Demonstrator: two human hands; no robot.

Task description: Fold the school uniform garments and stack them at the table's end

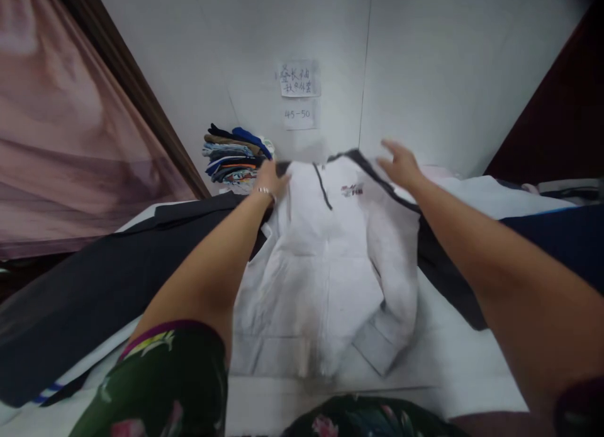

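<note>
Nearest, at the lower edge, showed the person's dark green floral clothing [165, 374], with bare forearms reaching forward over a white surface [457, 361]. On that surface, in the middle, lay a light grey long-sleeved jacket [325, 280] with black shoulder trim, a short dark line at the front and a small chest logo; its right-hand sleeve in view was bent inward, the cuff near the hem. A long black garment [117, 267] lay to the left, a black garment [448, 273] and a navy cloth [557, 239] to the right. At the jacket's far end, the left hand [274, 178] touched one shoulder; whether it pinched the fabric could not be told. The right hand [400, 166] was spread just above the other shoulder. Beyond stood a stack of folded, multicoloured clothes [233, 157], then a pale wall [425, 66] bearing two handwritten white papers [300, 80].
</note>
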